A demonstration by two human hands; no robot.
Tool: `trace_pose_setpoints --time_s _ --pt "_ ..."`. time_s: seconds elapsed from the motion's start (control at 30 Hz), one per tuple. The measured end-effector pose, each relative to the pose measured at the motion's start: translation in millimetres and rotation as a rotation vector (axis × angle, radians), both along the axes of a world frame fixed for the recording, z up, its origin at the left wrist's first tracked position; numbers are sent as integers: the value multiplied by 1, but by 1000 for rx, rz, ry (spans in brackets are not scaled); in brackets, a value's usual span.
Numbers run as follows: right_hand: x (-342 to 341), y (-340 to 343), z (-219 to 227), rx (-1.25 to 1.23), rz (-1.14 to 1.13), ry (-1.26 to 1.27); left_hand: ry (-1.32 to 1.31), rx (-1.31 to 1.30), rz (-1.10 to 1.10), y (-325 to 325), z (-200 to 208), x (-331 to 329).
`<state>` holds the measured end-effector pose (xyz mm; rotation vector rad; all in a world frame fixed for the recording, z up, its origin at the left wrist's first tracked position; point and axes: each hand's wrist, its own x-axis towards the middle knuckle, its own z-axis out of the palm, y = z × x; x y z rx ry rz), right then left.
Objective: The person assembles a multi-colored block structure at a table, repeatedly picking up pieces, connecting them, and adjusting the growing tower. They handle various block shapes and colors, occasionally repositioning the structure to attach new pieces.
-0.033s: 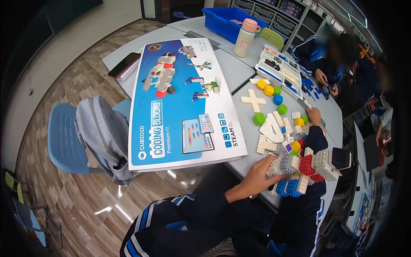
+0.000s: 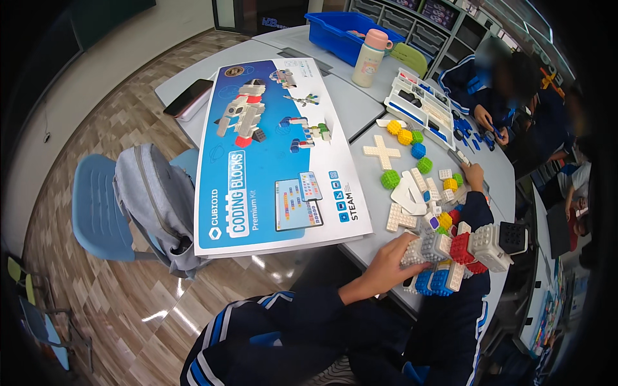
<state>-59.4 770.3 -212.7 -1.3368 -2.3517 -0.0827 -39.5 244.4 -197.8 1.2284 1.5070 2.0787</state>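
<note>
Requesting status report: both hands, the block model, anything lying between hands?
Left hand gripping block model. Right hand farther out, at small white piece, grip unclear. Loose blocks lie between.

- My left hand (image 2: 388,267) is above the table's (image 2: 364,248) near edge, fingers and thumb curled closed in a grip, wrist bare.
- My left forearm (image 2: 309,315) slants up to it in a dark sleeve.
- My right hand (image 2: 473,175) reaches farther, toward the table's right edge, its sleeve (image 2: 475,208) partly hidden.
- My right fingertips look bent, though too small to be sure.
</note>
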Motion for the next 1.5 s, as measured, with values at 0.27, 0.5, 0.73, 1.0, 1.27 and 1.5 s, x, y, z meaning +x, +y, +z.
trace_pose_setpoints --time_s 0.27,0.5,0.73,1.0,1.27,1.5 --pt "62 -69 125 -571 264 381 -85 -15 8 4 -3 1" --pt "161 -278 225 -250 725 356 -278 111 -67 12 -4 -4" --pt "261 -426 200 -564 563 438 -601 -6 -278 10 -3 12" --pt "256 -459 80 -508 238 843 -711 32 -245 17 -18 31" --pt "217 -465 66 -241 315 882 -576 -31 -168 13 -17 34" --pt "222 -464 58 -199 295 856 -425 -29 -104 21 -13 42"
